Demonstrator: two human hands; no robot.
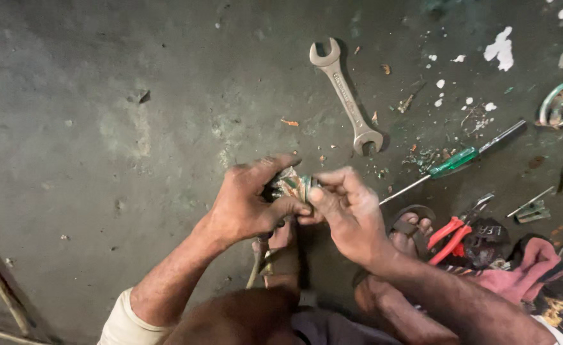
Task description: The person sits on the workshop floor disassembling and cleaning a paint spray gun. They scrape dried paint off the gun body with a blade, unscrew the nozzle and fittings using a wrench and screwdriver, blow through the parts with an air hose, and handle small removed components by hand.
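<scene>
Head camera looks down at a concrete floor. At centre, left hand and right hand both pinch one small greenish metal part between fingertips. A double-ended spanner lies at twelve o'clock, a green-handled screwdriver at two, red pliers at three.

Your left hand and right hand are bare, no gloves, rings or watch, and both are smudged with dark grime over the knuckles and fingers. Your forearms are bare too. On your left arm you wear a pale cream, short cloth sleeve, its hem ending at the elbow. Your feet sit in dark, open rubber sandals with a strap across the toes.
</scene>
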